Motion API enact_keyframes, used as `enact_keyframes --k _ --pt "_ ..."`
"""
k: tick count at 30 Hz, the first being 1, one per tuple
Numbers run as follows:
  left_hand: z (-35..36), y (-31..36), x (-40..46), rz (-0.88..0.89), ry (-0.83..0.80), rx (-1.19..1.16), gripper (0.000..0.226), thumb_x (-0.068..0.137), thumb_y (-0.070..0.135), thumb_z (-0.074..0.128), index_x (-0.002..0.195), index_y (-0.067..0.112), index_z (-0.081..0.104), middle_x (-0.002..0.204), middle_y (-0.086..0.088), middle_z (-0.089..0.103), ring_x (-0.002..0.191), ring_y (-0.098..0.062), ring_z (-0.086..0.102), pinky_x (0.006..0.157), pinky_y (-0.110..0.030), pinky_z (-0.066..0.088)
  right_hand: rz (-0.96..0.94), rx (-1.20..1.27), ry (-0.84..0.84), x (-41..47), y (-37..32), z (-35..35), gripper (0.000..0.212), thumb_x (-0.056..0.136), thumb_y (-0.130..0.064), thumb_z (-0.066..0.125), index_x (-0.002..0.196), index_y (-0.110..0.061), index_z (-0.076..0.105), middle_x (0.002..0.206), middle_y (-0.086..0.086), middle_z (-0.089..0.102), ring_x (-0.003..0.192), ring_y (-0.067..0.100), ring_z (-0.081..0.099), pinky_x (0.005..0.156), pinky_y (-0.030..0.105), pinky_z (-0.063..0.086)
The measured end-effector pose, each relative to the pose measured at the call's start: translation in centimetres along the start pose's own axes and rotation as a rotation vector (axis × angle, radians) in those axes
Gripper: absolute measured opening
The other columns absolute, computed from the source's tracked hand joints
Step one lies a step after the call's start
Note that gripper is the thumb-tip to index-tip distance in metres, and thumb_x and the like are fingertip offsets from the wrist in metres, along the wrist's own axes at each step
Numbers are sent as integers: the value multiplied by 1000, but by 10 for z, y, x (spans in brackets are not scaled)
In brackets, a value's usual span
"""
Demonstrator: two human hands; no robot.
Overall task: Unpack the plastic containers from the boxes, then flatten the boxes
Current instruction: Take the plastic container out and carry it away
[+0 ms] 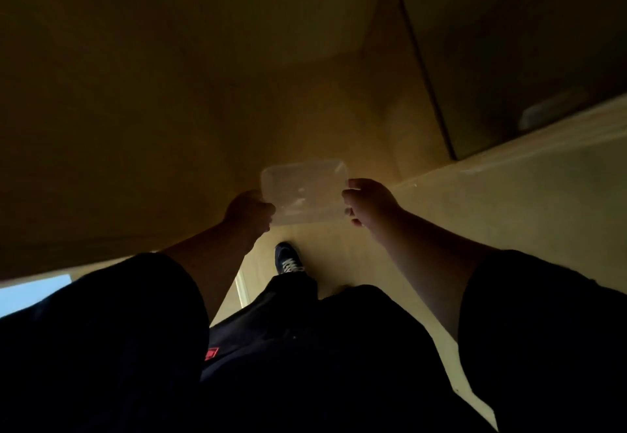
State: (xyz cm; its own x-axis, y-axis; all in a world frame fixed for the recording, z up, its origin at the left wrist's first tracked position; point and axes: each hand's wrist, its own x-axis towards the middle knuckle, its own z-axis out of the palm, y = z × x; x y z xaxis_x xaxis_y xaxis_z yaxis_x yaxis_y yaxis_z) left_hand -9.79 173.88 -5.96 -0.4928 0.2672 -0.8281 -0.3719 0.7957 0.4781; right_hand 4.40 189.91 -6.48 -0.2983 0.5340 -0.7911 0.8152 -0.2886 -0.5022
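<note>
L hand (249, 210) + R hand (368, 201) grip clear container (303, 191).

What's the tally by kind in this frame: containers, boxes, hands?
Clear plastic container: 1, held between both hands
Cardboard box: 1 plainly visible; the dim panels at upper right are too dark to tell
Hands: 2, left hand and right hand
Total: 4

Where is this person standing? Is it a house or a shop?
I cannot tell which. It is indoors and dim, perhaps a storeroom: tall brown cardboard boxes close in, the floor is smooth and pale, and both hands hold a clear plastic container.
</note>
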Motion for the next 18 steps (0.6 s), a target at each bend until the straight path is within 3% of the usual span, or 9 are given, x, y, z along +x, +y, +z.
enact_keyframes --k 2,3,5,8,12,15,18 --pt "2 8 11 5 41 49 50 75 13 59 124 6 61 97 -20 65 91 -37 65 88 -52 55 -12 -55 -7 14 -14 -1 50 94 -26 56 144 -26 50 129 7 63 96 26 68 86 43 59" --pt "5 11 16 -5 54 78 47 80 12 60 126 6 60 105 -19 66 94 -35 65 89 -51 55 -17 -87 -10 20 -22 -2 51 95 -27 56 145 -26 48 136 7 59 102 26 66 90 42 58" --pt "11 19 27 -21 99 126 35 90 11 57 125 7 60 115 -18 66 95 -30 64 88 -45 55 -42 -179 -26 37 -35 -4 53 97 -28 54 149 -23 43 146 6 51 110 27 63 84 33 52" --pt "25 26 52 11 167 223 15 93 13 54 104 8 62 114 -19 65 97 -34 62 77 -37 49 -73 -312 -58 73 -50 -2 55 99 -28 52 152 -21 37 152 7 45 113 26 60 77 27 42" --pt "44 24 105 -50 228 108 42 91 15 61 131 5 53 126 -14 58 116 -34 56 91 -35 44 -101 -448 -97 128 -65 9 61 100 -28 52 156 -19 30 150 9 46 101 21 60 64 23 41" --pt "48 16 156 -90 239 -103 57 73 29 68 126 20 50 112 -12 65 98 -35 66 88 -45 56 -93 -495 -100 168 -78 26 58 99 -25 53 152 -16 34 140 10 54 98 21 63 64 25 45" --pt "45 6 207 -117 244 -280 55 84 15 66 134 15 44 98 -9 64 80 -28 68 72 -46 60 -114 -506 -78 210 -81 57 44 96 -22 55 139 -15 49 114 6 64 82 17 64 55 23 43"
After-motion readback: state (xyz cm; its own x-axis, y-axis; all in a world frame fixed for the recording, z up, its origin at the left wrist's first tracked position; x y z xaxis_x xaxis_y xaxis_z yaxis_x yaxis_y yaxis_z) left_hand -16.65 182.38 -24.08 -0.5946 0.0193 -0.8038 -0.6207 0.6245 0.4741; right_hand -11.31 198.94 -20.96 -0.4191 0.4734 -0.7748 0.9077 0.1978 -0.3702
